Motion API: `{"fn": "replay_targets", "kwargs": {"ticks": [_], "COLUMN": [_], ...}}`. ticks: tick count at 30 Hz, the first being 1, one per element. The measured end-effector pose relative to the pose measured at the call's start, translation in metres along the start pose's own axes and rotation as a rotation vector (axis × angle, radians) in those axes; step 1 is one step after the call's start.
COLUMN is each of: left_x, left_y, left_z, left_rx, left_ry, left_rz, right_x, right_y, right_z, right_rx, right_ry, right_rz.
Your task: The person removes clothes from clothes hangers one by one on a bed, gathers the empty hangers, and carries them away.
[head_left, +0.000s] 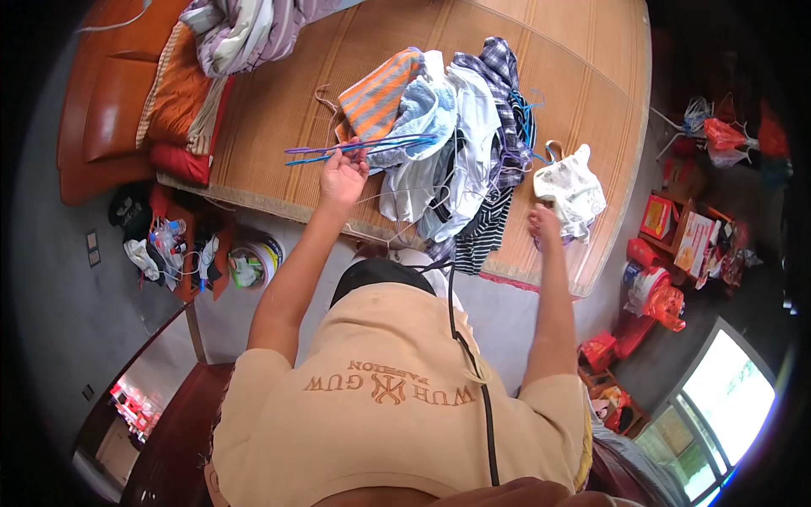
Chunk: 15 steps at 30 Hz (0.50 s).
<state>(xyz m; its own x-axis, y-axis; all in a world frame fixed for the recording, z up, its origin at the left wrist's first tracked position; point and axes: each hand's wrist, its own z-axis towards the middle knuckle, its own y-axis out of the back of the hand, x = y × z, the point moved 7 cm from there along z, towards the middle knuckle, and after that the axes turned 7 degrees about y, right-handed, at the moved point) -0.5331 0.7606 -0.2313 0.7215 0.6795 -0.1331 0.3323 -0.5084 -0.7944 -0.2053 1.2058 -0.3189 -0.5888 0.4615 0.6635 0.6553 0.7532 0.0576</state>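
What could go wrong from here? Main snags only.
1. Snagging: the left hand holds blue and purple hangers, whose far ends overlap the light-blue garment. Lifting them could drag it along.
2. Slipping: the black-and-white striped garment lies at the near edge of the mat, so a tug on the pile might pull it off.
3. Catching: the black cord hangs down the shirt front and could catch on garments or hangers.

A bucket (274, 256) stands on grey floor (498, 319); a window (732, 395) glows brightly.
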Motion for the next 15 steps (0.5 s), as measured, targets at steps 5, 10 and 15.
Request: {"fn": "replay_targets", "kwargs": {"ticks": [5,10,15], "left_x": [-0.001,0.009,0.033], "left_y": [-0.026,-0.012,0.016], "left_z": [-0.009,-0.013,-0.019], "left_rx": [-0.006,-0.118,-0.211], "left_ry": [-0.012,0.042,0.086], "left_rz": [0.097,0.188,0.408], "right_x": [-0.027,-0.044,0.027], "right_y": [-0.136,-0.181,-0.3], "right_z": [0.001,0.035,-0.044], "right_rx": [0.174,-0.128,0.161], "right_ry": [-0.181,0.117,0.522], "right_rz": [-0.318,-0.05,-0.378]}}
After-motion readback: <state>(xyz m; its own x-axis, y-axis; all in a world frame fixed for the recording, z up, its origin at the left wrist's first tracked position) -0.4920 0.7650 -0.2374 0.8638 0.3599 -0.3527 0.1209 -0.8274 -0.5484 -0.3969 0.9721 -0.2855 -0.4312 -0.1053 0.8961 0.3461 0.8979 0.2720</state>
